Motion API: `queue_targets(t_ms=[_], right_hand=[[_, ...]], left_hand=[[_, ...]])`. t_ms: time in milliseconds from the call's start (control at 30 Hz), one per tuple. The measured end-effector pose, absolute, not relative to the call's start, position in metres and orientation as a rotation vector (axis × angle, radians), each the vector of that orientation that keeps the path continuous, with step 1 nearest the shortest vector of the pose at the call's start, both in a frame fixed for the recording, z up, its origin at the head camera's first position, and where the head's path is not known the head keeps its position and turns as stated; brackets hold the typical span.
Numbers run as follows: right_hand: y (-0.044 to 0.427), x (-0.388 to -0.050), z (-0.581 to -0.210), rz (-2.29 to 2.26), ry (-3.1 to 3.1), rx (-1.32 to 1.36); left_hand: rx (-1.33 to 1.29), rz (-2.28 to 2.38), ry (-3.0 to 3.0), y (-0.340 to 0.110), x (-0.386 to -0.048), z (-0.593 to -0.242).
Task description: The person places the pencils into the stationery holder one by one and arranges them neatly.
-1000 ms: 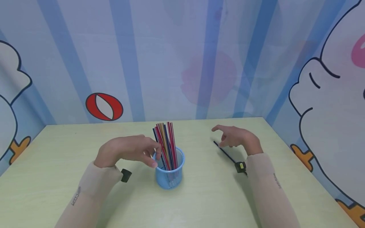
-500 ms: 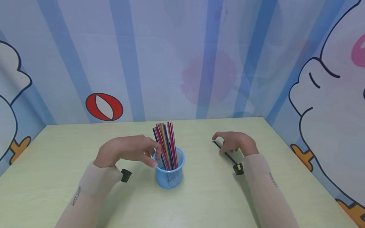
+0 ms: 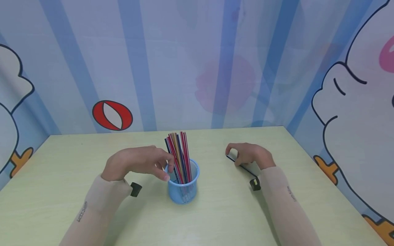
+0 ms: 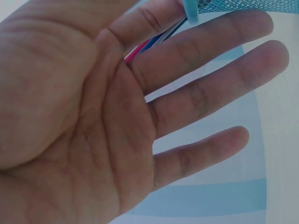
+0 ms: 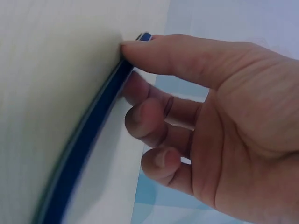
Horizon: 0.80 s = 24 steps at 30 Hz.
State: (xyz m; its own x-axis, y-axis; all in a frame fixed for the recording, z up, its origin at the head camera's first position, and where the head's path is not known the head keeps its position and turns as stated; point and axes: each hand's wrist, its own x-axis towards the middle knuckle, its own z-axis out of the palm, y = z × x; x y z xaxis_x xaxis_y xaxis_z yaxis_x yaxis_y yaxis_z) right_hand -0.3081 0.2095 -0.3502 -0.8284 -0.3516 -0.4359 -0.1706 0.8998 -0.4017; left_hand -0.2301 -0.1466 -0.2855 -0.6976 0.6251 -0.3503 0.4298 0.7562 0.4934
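My left hand (image 3: 140, 160) is at the left rim of a light blue mesh cup (image 3: 182, 194), thumb and index finger gripping the rim. In the left wrist view, its other three fingers (image 4: 210, 95) stretch out straight beside the cup. Several thin red, blue and gold sticks (image 3: 178, 153) stand in the cup, leaning slightly left. Further right, my right hand (image 3: 251, 154) pinches a thin dark blue stick (image 3: 248, 170) low over the table. The right wrist view shows the thumb lying across this blue stick (image 5: 91, 135) close to one end; the index fingertip is partly hidden behind it.
The pale yellow-green table (image 3: 212, 218) ends at a blue striped cloth backdrop (image 3: 184, 68) printed with cartoon figures. A small black block sits at each wrist, one on the left cuff (image 3: 135, 189), one on the right cuff (image 3: 254, 184).
My right hand has come down onto the dark blue stick, closed thumb and fingers on it, and shifted it slightly left and nearer. The left hand and the cup stay put.
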Motion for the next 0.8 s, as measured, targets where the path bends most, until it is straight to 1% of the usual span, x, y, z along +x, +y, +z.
queue_targets(t_ms=[300, 567, 800], right_hand=[[0.2048, -0.3094, -0.3513, -0.449, 2.566, -0.473], [0.2029, -0.3109, -0.3548, -0.441, 2.582, -0.49], [0.2054, -0.3117, -0.3476, -0.491, 2.589, -0.592]], left_hand=[[0.812, 0.516, 2.449, -0.1465, -0.2302, -0.2859], [0.786, 0.509, 2.452, -0.1464, -0.231, -0.287], [0.793, 0.517, 2.446, -0.1459, -0.2295, -0.2867]])
